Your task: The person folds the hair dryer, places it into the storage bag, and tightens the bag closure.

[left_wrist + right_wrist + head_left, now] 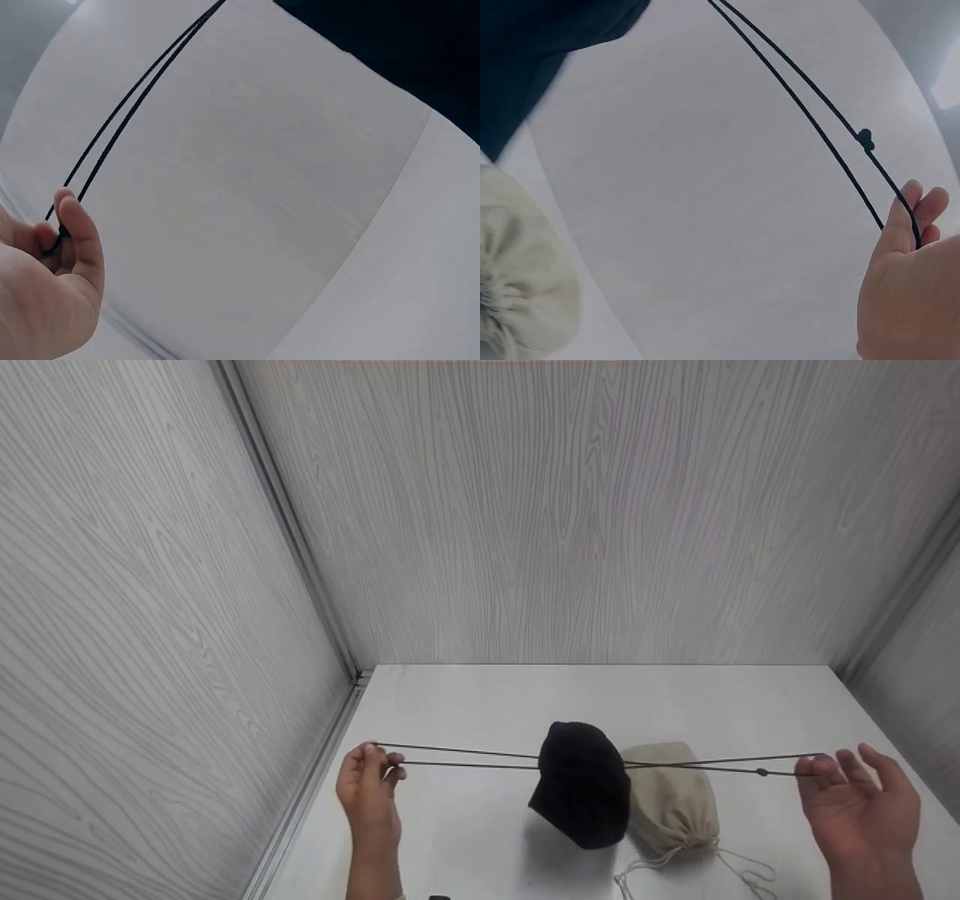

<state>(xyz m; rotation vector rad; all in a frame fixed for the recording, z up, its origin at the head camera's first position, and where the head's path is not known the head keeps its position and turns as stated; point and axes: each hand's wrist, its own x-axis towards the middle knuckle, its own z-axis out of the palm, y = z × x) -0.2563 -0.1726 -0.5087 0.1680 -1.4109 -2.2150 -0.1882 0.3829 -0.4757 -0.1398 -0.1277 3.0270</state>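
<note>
A black drawstring pouch (581,791) hangs above the white table, its dark cords pulled out straight to both sides. On the left, my left hand (370,787) holds one looped end of the black cord (465,751) between thumb and fingers. The right hand (862,802), palm up, has its fingers hooked through the other loop. A small knot (865,139) sits on that side's cord, short of the fingers. In both wrist views the dark pouch fills an upper corner.
Behind and right of the black pouch, a beige drawstring bag (675,799) lies on the white table (450,697), its pale strings (750,874) trailing toward the front. Grey wood-grain panels (562,510) enclose the back and sides. A small dark object (439,897) shows at the bottom edge.
</note>
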